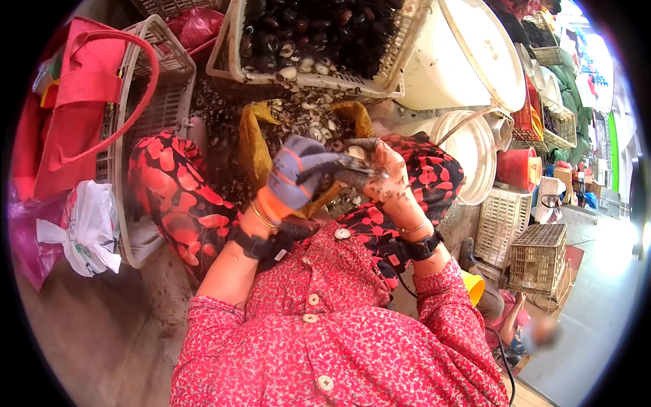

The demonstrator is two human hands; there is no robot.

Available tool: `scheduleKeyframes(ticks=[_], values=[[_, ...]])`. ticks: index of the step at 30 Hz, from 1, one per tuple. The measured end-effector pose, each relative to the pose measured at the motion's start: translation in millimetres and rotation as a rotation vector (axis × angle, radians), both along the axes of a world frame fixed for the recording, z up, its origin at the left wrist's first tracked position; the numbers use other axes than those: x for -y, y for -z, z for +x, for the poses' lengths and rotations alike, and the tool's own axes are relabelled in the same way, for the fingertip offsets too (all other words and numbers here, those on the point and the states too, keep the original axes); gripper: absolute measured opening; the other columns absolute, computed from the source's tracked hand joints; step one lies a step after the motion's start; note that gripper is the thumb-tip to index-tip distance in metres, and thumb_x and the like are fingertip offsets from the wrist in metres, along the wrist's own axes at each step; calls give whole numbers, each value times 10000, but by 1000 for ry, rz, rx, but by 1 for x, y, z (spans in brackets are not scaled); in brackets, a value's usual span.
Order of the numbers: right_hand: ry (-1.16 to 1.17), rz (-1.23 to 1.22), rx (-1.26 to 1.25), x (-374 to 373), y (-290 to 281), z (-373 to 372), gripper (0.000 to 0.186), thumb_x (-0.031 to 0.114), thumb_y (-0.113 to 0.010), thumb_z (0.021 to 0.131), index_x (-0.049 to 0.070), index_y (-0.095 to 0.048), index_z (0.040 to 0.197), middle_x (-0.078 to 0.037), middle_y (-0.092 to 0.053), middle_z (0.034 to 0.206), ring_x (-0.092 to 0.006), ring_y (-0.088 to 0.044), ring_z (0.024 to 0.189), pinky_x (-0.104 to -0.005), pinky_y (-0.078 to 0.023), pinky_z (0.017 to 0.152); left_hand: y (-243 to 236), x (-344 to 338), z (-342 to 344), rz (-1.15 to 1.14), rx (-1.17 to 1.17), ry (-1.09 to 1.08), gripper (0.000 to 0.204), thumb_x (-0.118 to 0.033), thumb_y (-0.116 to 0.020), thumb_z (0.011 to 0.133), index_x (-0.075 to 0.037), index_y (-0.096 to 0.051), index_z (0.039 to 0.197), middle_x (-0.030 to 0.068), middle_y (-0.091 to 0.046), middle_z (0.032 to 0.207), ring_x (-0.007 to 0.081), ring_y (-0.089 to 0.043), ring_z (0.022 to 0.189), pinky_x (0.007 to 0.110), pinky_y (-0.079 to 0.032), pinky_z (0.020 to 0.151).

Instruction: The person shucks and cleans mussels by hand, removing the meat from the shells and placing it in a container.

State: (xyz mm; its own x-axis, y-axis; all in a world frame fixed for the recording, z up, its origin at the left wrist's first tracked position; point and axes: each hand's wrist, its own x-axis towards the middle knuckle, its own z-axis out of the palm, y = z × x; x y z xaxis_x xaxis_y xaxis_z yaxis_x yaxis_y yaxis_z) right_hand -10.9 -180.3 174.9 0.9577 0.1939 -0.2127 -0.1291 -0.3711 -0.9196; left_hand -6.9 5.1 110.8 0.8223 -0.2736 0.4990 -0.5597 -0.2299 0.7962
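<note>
My left hand (pixel 296 175), in a grey glove with an orange cuff, is closed and blurred at the fingertips. What it grips, if anything, is hidden. Its fingers meet my right hand (pixel 388 169), which is wet and dirt-smeared with dark coverings on the fingers. Between those fingers my right hand pinches an opened shellfish (pixel 357 153), pale on the inside. Below both hands an open yellow sack (pixel 255 139) stands between my knees, with empty pale shells (pixel 308 122) in and around it.
A pale plastic crate (pixel 234 41) heaped with dark shellfish (pixel 312 30) stands ahead. White buckets (pixel 475 152) are at the right, a red bag (pixel 85 88) over a crate (pixel 159 88) at the left. Farther right, another person (pixel 512 319) sits near stacked crates (pixel 538 258).
</note>
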Motion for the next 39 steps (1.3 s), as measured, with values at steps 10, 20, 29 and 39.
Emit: scheduleKeyframes(ticks=[10,20,29,39], values=[[275,435,-318,1,8,-6,417,131,-733,759,-4,-550,1109,-57,-631,971,-138,-611,816,-254,-499,702,45,-2,2,-233,-415,-244,292,30,-567,753,-48,-665,1017,115,-603,941,277,-560,901,338,-452,810],[344,677,-183,2,34,-25,364,234,-621,860,70,-553,1178,-13,-617,1011,-93,-556,817,-228,-463,641,40,-7,4,-32,-218,-291,311,37,-605,687,-83,-678,964,96,-614,925,295,-556,898,365,-454,800],[512,1459,-615,-4,58,-19,181,115,-501,890,-1,-587,999,-60,-593,793,-117,-485,570,-220,-428,494,55,9,0,-242,-498,-182,270,65,-586,730,-39,-666,966,88,-605,954,249,-562,943,317,-456,819],[520,1493,-664,-7,73,-21,176,153,-571,876,49,-581,1018,-61,-599,854,-164,-549,708,-267,-458,600,40,14,-5,-216,-317,-198,284,34,-599,737,-69,-677,990,93,-620,925,265,-568,926,341,-456,816]])
